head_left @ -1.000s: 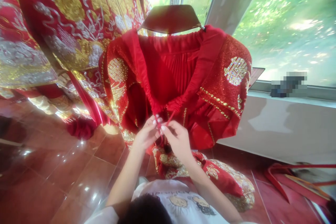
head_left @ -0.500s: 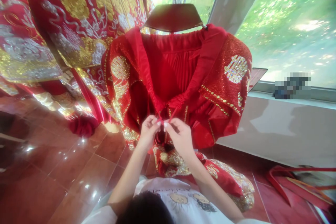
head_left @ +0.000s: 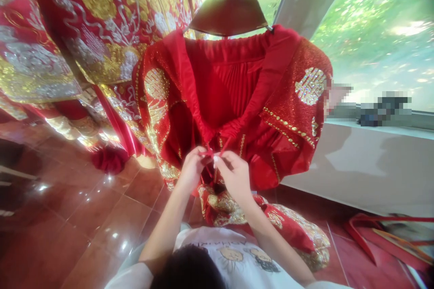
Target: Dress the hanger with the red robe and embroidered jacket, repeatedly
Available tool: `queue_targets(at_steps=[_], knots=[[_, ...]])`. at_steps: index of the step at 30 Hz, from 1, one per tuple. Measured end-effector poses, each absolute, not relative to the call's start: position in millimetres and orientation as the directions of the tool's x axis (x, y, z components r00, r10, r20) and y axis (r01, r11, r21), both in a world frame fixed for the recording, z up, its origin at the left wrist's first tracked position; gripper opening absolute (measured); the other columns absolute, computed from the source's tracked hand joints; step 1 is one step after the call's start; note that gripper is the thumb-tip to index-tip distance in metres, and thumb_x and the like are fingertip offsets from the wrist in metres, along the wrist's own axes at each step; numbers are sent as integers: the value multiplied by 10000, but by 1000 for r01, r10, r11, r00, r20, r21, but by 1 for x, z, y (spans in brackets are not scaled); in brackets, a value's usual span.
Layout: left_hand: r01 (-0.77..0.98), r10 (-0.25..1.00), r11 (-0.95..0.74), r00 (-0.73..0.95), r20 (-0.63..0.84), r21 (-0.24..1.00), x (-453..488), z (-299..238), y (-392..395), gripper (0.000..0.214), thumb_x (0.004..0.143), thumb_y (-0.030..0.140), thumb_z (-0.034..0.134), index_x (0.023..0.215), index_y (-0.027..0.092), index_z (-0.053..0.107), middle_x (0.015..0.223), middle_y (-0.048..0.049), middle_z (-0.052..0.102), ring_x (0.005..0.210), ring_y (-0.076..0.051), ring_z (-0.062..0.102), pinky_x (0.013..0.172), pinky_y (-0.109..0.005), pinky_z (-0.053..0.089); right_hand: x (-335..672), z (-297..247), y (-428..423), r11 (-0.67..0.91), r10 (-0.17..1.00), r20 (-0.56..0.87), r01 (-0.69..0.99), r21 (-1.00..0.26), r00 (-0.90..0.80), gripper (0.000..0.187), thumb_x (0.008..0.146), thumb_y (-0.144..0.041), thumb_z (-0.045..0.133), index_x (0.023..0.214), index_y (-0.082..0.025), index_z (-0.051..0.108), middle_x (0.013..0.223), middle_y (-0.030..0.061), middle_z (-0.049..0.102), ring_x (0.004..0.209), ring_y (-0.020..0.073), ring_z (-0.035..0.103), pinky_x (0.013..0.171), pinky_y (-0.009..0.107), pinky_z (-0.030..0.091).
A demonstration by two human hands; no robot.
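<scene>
In front of me a red skirt (head_left: 288,95) with gold and silver embroidery hangs by its waistband from a hanger (head_left: 226,16). Two thin red drawstring ends (head_left: 227,144) come out of the gathered front of the waistband. My left hand (head_left: 192,165) pinches the red drawstring between thumb and fingers. Close against it, my right hand (head_left: 233,171) is closed on the drawstring too, thumb tip near the crossing of the cords. Whether a knot is there is too small to tell. The lower skirt drapes below my forearms.
More red garments with gold and silver embroidery (head_left: 101,9) hang at the left, above a red tiled floor (head_left: 101,235). A window sill (head_left: 379,126) with blurred objects runs along the right. A red frame-like object (head_left: 369,235) stands on the floor at lower right.
Both hands keep their pinch on the drawstring; the left fingers have shifted slightly at the cord. The skirt and hanger appear a little higher and farther right in view.
</scene>
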State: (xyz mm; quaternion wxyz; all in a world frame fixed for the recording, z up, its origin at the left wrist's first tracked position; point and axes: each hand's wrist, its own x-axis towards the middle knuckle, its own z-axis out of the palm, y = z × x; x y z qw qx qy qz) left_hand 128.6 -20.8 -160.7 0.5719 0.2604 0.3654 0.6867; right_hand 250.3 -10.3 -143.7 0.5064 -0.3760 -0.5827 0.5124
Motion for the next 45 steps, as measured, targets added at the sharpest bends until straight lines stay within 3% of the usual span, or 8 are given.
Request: queue_targets(at_steps=[9,16,21,25,33,36,39,45], knots=[[-936,979,-108,-158,-125,335,121,-164,-28,323,729,427,660,637,192,457,682,7,515,694,-126,536,758,-299,477,249,-141,-12,180,951,205,-122,-976,-231,155,798,-319,618,769,-168,639,697,19,672,639,124,615,612,233,507],[-761,995,97,90,-44,641,106,-173,-35,498,561,616,727,562,188,473,478,71,285,409,-62,269,541,-298,374,253,-141,-12,153,958,177,-119,-981,-226,192,796,-352,624,747,-167,622,632,-4,621,554,96,550,530,208,464],[-838,968,-227,-252,18,495,100,-188,-36,484,664,591,729,567,182,489,528,66,420,434,-38,282,586,-248,407,254,-141,-11,176,947,200,-113,-978,-251,189,802,-346,620,750,-165,622,640,-2,611,560,90,532,533,200,447],[-835,877,-298,-431,-214,462,108,-211,-34,273,849,387,604,673,186,548,588,64,518,478,-36,380,658,-179,438,256,-142,-8,197,949,215,-99,-975,-228,197,804,-345,611,736,-160,600,617,-8,588,552,87,519,526,195,437],[-743,774,96,-362,-519,662,105,-246,-43,165,872,211,508,790,133,629,714,-43,626,612,-137,571,643,-262,469,262,-140,-4,158,956,176,-95,-983,-233,224,795,-349,619,696,-156,566,567,-24,531,514,73,462,498,185,382],[-290,792,53,-570,-217,955,106,-219,-42,164,861,263,572,974,177,654,995,-59,656,960,-181,600,894,-295,448,262,-138,-4,164,951,183,-94,-982,-251,221,794,-349,618,700,-159,557,572,-25,524,513,74,450,489,185,369],[337,851,-152,-433,296,929,116,-174,-40,249,908,343,512,1067,203,642,1190,-79,598,1180,-223,506,1065,-367,345,261,-134,-3,201,936,210,-60,-978,-284,194,807,-331,601,731,-154,575,601,-18,541,527,76,457,502,188,382],[264,960,-218,-115,255,939,136,-123,-28,294,954,391,435,822,172,580,728,1,582,619,-109,504,586,-224,417,269,-121,2,358,872,294,100,-928,-391,201,837,-300,545,743,-136,615,612,6,585,516,85,481,486,193,394]])
